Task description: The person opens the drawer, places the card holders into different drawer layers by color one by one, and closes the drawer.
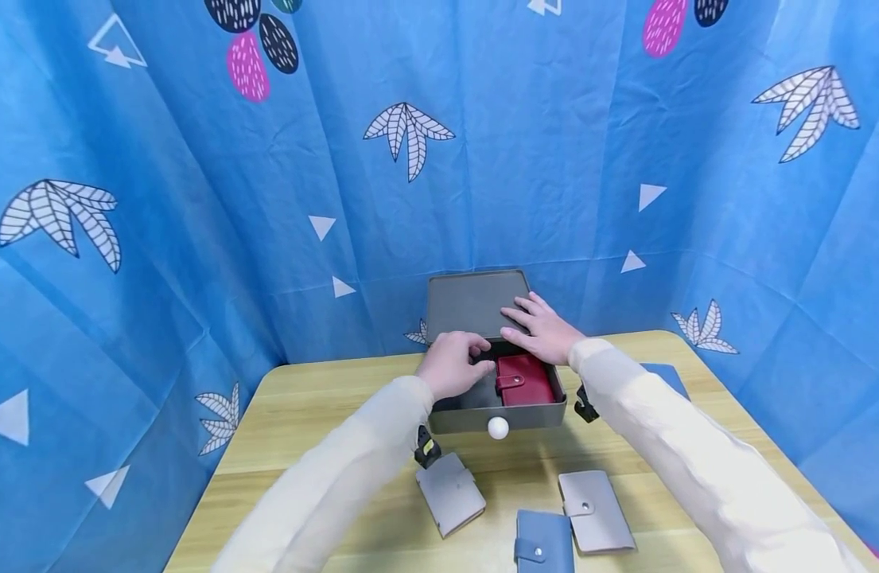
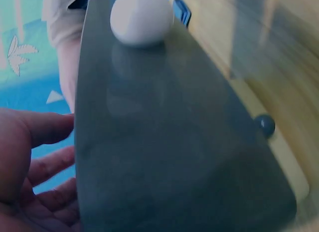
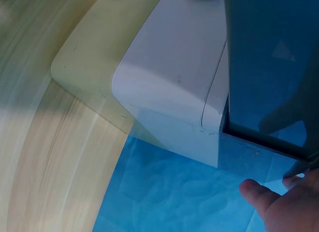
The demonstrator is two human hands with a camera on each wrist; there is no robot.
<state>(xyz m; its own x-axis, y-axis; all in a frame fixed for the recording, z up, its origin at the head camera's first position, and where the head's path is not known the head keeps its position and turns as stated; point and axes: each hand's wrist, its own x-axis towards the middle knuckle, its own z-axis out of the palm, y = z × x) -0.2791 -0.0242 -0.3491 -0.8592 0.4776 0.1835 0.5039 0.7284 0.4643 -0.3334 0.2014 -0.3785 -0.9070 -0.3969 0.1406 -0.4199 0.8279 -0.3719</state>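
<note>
A dark grey box with a round white knob stands at the back of the table, its lid raised behind it. Inside, on the right, lies a red snap-strap card holder. My left hand is over the box's left side, fingers loosely bent, pinching nothing visible; the left wrist view shows its fingers beside the rim. My right hand has its fingers spread across the lid's lower right corner. In the right wrist view, its thumb is near the lid hinge.
Below the grey box, the right wrist view shows a white box and a cream box. Nearer on the table lie a grey card holder, a light grey one and a blue one. Another blue item is partly behind my right sleeve.
</note>
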